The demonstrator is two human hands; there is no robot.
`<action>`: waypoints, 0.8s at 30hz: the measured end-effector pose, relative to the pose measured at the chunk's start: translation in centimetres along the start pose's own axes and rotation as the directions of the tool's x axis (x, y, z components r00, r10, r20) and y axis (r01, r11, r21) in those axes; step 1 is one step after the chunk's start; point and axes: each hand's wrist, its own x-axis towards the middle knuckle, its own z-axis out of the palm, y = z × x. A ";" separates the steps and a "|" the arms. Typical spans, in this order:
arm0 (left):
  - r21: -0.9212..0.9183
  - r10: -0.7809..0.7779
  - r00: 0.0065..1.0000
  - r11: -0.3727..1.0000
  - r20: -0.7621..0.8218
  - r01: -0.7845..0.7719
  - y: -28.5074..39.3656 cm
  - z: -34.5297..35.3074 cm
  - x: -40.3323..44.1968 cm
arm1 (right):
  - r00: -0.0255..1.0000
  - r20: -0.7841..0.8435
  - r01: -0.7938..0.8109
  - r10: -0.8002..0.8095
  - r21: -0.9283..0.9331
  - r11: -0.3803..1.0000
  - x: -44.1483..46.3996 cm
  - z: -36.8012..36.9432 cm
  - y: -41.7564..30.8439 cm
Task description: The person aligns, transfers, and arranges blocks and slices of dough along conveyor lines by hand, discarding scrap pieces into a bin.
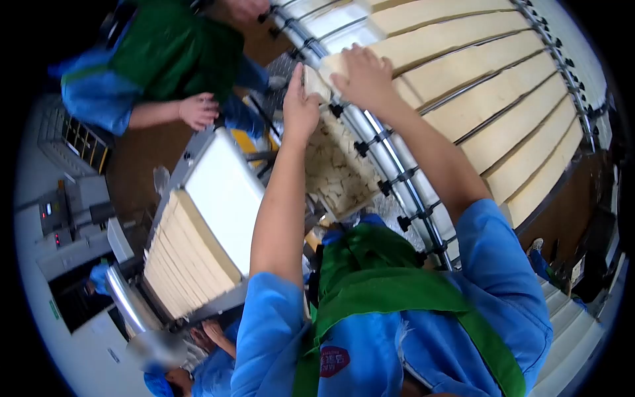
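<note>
Pale, flat strips (463,49) lie side by side on a conveyor with a metal rail (410,182) and black clamps. My right hand (362,74) rests over the near end of one strip, fingers bent over it. My left hand (301,106) is beside the rail, gripping a small pale piece (316,85) between thumb and fingers. Below the hands, on the near side of the rail, a box (338,165) holds several broken pale pieces.
A co-worker in a green apron (178,53) stands at the upper left, one hand by a white conveyor (221,188). That conveyor carries a sliced pale slab (192,255). Another person in blue (215,370) is at the lower left, near a metal roller (126,301).
</note>
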 end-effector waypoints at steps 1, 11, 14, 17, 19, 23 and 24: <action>-0.053 -0.078 0.996 0.996 -0.039 0.075 0.3 -0.7 -0.8 | 0.998 0.015 -0.061 0.063 -0.087 0.994 0.1 0.3 -0.2; 0.108 -0.421 0.867 0.881 -0.266 0.460 -4.2 -3.4 -13.2 | 0.925 -0.323 0.131 -0.199 -0.220 0.967 -0.6 1.4 -1.6; 0.044 -0.387 0.867 0.906 -0.314 0.421 -2.5 -3.8 -16.2 | 0.916 -0.313 0.246 -0.251 -0.057 0.968 -0.9 1.9 0.2; 0.084 -0.375 0.866 0.902 -0.331 0.423 -2.1 -4.0 -19.7 | 0.897 -0.328 0.303 -0.295 -0.027 0.953 -1.1 1.6 0.1; 0.161 -0.310 0.888 0.911 -0.340 0.380 -2.8 -3.9 -22.2 | 0.897 -0.362 0.259 -0.253 -0.031 0.965 -1.4 1.1 -0.3; 0.288 -0.215 0.900 0.897 -0.379 0.336 -2.1 -3.7 -25.4 | 0.882 -0.396 0.267 -0.257 -0.031 0.963 -1.6 0.9 -0.6; 0.285 -0.211 0.896 0.898 -0.392 0.336 -1.4 -3.7 -25.7 | 0.871 -0.409 0.269 -0.274 -0.072 0.961 -1.5 1.1 -0.6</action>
